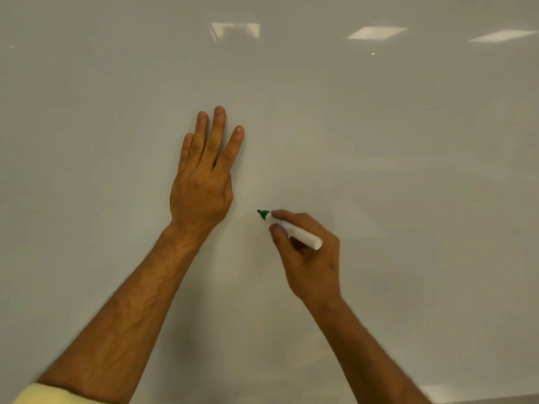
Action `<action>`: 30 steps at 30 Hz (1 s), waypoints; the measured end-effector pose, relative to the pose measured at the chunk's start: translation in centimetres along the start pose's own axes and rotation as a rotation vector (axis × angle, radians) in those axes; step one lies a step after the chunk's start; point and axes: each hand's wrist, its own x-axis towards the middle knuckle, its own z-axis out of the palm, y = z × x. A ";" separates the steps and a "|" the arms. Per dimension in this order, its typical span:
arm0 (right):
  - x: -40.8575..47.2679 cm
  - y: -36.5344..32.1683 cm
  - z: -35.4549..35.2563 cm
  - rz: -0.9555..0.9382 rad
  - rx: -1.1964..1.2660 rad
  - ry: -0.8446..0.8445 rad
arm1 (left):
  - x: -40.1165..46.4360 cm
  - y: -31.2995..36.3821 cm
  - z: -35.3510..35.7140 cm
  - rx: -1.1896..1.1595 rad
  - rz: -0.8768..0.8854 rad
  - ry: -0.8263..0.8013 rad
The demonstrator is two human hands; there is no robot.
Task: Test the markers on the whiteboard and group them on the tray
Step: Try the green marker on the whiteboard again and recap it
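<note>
**Head view: green marker at the board**

We see the right hand (309, 252) pinching an uncapped green-tipped marker (291, 228), tip at the whiteboard (408, 141). The left hand (204, 176) lies flat on the board, fingers straight and slightly spread. Bare board surrounds both hands; its edge shows only at the lower right corner.

I cannot tell whether the green tip of the marker (291, 230) touches the whiteboard (379, 141). My right hand (309, 258) hides part of its white barrel. The left hand (202, 182) hides its own thumb. A yellow sleeve (43, 395) is cut off at the bottom-left corner. The whiteboard's edges run out of frame.
</note>
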 end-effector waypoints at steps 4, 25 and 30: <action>1.0 -2.1 -2.0 0.203 0.164 0.092 | -0.6 -0.4 0.2 -0.067 0.059 0.047; 0.3 -4.5 -8.2 0.427 0.447 -0.043 | -5.0 11.7 -3.6 -0.778 -0.112 -0.338; 0.2 -4.0 -8.9 0.468 0.411 -0.033 | -5.2 12.9 -3.3 -0.799 -0.139 -0.329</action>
